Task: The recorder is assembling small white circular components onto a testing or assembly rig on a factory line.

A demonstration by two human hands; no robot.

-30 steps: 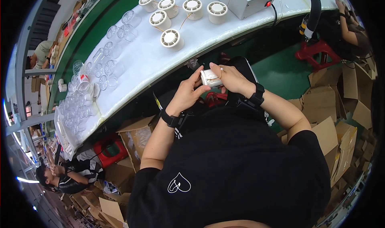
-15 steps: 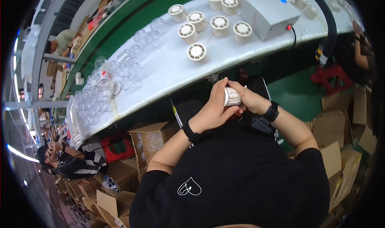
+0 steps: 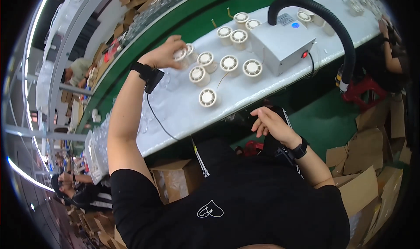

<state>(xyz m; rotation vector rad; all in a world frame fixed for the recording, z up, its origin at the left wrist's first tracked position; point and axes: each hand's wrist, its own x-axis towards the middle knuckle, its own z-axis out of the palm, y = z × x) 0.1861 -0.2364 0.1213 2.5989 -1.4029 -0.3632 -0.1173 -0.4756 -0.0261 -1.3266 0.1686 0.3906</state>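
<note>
My left hand [image 3: 165, 54] reaches over the white-covered table, its fingers closed round a white cylindrical fan unit [image 3: 180, 55] with a slotted round top. Right beside it stands another white fan unit [image 3: 190, 51], partly hidden by the fingers. Several like units, such as the front one [image 3: 208, 98], stand upright to the right. In front of my body, below the table edge, my right hand [image 3: 272, 123] hangs with its fingers loosely bent and apart, nothing in them. Whether the held unit rests on the table cannot be made out.
A grey metal box [image 3: 284, 43] with a black flexible hose [image 3: 348, 34] stands right of the units. Clear plastic cups [image 3: 151, 111] lie beneath my left arm. Cardboard boxes [image 3: 175, 179] are on the floor; a person [image 3: 85, 190] is at the left.
Both hands were together round a white unit in front of my body. My left hand has carried it up and left to the far units; the right has let go and opened.
</note>
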